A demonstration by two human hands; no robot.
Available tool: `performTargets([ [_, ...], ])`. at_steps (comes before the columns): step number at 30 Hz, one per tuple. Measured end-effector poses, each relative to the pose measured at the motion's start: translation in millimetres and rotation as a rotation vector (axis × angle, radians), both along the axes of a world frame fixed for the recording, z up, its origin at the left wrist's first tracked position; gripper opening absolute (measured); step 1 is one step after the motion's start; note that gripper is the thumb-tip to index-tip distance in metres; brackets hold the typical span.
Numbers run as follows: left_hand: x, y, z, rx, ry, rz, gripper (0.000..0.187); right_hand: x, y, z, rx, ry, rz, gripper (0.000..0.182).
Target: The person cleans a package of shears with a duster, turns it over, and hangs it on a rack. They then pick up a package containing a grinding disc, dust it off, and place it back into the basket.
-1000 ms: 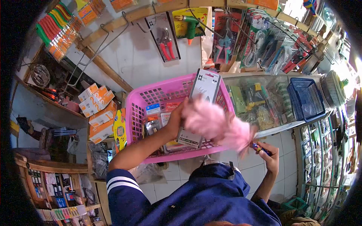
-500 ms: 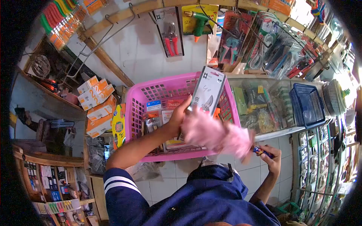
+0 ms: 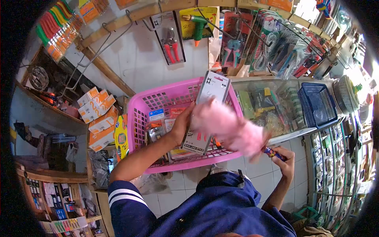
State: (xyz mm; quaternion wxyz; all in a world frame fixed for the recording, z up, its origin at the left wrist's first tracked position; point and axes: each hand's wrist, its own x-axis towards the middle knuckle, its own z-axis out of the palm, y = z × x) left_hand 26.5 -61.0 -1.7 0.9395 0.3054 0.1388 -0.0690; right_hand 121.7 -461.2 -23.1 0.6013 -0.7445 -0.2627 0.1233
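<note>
Left hand is gripping the carded pack by its left edge, thumb side showing, the other fingertips hidden behind card and fluff. Right hand is closing round the patterned handle of the pink duster, out to the right. Step in hand, as judged: duster is sweeping across the pack's face, its head blurring with motion; cannot tell how firmly it is pressing, or whether all of it is touching. Pack is tilting over the pink basket, top end leaning toward the far rim, label end toward the near one, red handles partly showing through below the fluff. Other packaged goods are lying inside the basket, left of the pack. Yellow pack is standing just beside the basket's left side; orange-and-white boxes are stacking up beyond it. Glass-topped bench is running off to the right, bearing a blue basket. Stroke is calling, in my judgement, for a steady left grip and a loose right wrist, with the fluff clearing the left thumb and the basket rim.
</note>
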Motion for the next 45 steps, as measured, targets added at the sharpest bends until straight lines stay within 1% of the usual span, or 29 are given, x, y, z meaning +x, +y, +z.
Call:
performTargets([
  [2, -0.3, -9.2, 15.3, 0.082, 0.09, 0.069, 0.053, 4.4, 3.9, 2.9, -0.01, -0.01, 0.065, 0.035],
  [3, 0.9, -4.4, -1.1, 0.119, 0.118, 0.134, 0.053, 5.7, 7.9, 2.7, 0.01, 0.029, -0.008, 0.036],
  [5, 1.5, 2.4, -10.9, 0.01, -0.036, -0.065, 0.053, 3.3, 15.8, -2.6, 0.045, 0.118, -0.157, 0.037],
  [6, 0.8, 4.1, -11.6, -0.046, -0.112, -0.165, 0.053, 3.2, 17.6, -6.5, 0.021, 0.108, -0.16, 0.037],
  [7, 0.5, 5.3, -10.4, -0.14, -0.193, -0.214, 0.057, 5.1, 20.0, -10.3, -0.002, 0.094, -0.164, 0.037],
  [10, -0.2, 6.5, -27.2, -0.282, -0.05, -0.051, 0.058, 3.0, 24.4, -9.5, -0.018, 0.064, -0.112, 0.038],
  [11, -2.6, -1.0, -10.0, -0.007, 0.136, 0.096, 0.058, 4.7, 22.3, -11.9, -0.026, 0.073, -0.11, 0.038],
  [12, -4.7, -3.6, -7.5, -0.002, 0.051, 0.027, 0.057, 3.3, 19.2, -14.3, -0.039, 0.088, -0.108, 0.037],
  [14, 0.4, -2.5, -1.5, 0.024, -0.141, -0.113, 0.057, 3.2, 20.2, -14.1, 0.002, 0.098, -0.188, 0.035],
  [15, -0.2, -3.5, 1.5, 0.057, -0.132, -0.121, 0.056, 1.5, 23.0, -11.2, 0.025, 0.11, -0.217, 0.035],
  [16, 1.0, 0.4, -6.9, 0.034, -0.094, -0.093, 0.056, 0.3, 24.8, -10.0, 0.049, 0.124, -0.247, 0.035],
  [17, 2.8, 4.3, -14.1, 0.011, -0.054, -0.067, 0.057, 0.2, 23.3, -12.3, 0.039, 0.063, -0.169, 0.036],
  [18, 4.1, 6.3, -19.6, -0.012, -0.017, -0.043, 0.057, 1.7, 19.1, -13.9, -0.023, -0.003, -0.091, 0.036],
  [19, 3.2, 6.7, -23.6, 0.034, 0.06, 0.002, 0.056, 4.7, 13.6, -14.8, -0.085, -0.071, -0.013, 0.037],
  [20, -0.1, 0.7, -11.4, 0.079, 0.137, 0.048, 0.055, 4.8, 9.7, -14.1, -0.148, -0.14, 0.064, 0.037],
  [21, -0.9, -3.2, -4.3, 0.124, 0.21, 0.095, 0.054, 3.1, 7.6, -11.5, -0.128, -0.091, 0.025, 0.035],
  [24, 1.3, -0.6, -9.0, -0.09, -0.079, -0.133, 0.051, -4.1, 17.8, -7.5, 0.057, 0.045, -0.212, 0.034],
  [25, -1.9, -0.6, -7.5, 0.04, -0.094, -0.106, 0.05, -4.3, 18.7, -7.0, 0.027, 0.02, -0.208, 0.034],
  [27, -4.0, 0.9, -17.6, 0.336, -0.008, 0.017, 0.05, -2.5, 11.5, -8.0, -0.084, -0.082, -0.027, 0.033],
  [28, -2.8, 2.0, -19.1, 0.365, -0.083, 0.006, 0.05, -0.3, 9.4, -8.0, -0.137, -0.136, 0.064, 0.033],
  [29, -1.6, 2.6, -18.8, 0.393, -0.159, -0.002, 0.05, 0.7, 9.9, -8.7, -0.107, -0.208, 0.055, 0.033],
  [30, -0.5, 3.1, -18.7, 0.417, -0.235, -0.007, 0.05, -0.2, 12.6, -8.3, -0.067, -0.146, -0.04, 0.033],
  [32, 1.9, 6.3, -22.9, -0.066, -0.077, -0.096, 0.051, -3.2, 21.2, -6.0, 0.016, -0.026, -0.227, 0.033],
  [33, 2.5, 5.9, -23.4, -0.04, -0.045, -0.093, 0.053, -1.8, 23.2, -5.5, 0.025, -0.021, -0.258, 0.035],
  [36, -4.4, 6.4, -11.3, -0.132, -0.112, -0.204, 0.055, 6.4, 12.6, -9.2, -0.093, -0.095, -0.013, 0.035],
  [39, 1.0, 1.1, -17.5, 0.04, -0.069, -0.074, 0.059, 6.7, 14.3, -12.1, -0.002, -0.061, -0.131, 0.035],
  [42, -0.9, 1.8, -11.0, 0.006, -0.095, -0.168, 0.061, 4.8, 19.7, -8.4, -0.016, 0.039, -0.229, 0.034],
  [43, -3.6, 0.9, -4.9, -0.085, -0.1, -0.24, 0.061, 8.1, 15.1, -19.0, -0.021, -0.038, -0.143, 0.034],
  [45, -5.6, -10.3, -0.8, 0.198, 0.03, 0.049, 0.059, 8.8, 11.8, -21.7, -0.014, -0.045, -0.087, 0.034],
])
